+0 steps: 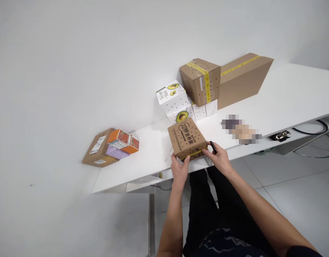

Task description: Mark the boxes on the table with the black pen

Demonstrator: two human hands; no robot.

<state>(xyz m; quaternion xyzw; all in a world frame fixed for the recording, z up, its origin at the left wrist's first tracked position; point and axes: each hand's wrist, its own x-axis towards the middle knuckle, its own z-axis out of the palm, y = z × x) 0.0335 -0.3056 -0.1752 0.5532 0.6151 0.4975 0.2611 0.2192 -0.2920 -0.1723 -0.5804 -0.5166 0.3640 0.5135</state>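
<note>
A small brown cardboard box [187,137] with black print and yellow tape along its front sits near the table's front edge, slightly turned. My left hand [180,170] grips its lower left front corner, thumb against the front face. At the right front corner, the fingers of my right hand [219,157] touch the taped side. A slim black tool [213,147], a pen or a cutter, sticks up out of that same hand; its kind I cannot make out. Part of the box's front is hidden by my fingers.
Behind stand white avocado-print boxes [172,95], a taped carton [200,82] and a long carton [243,80]. At left, a brown box [99,148] adjoins orange [124,140] and purple [117,152] boxes. A blurred patch [242,130] lies right on the white table [151,153].
</note>
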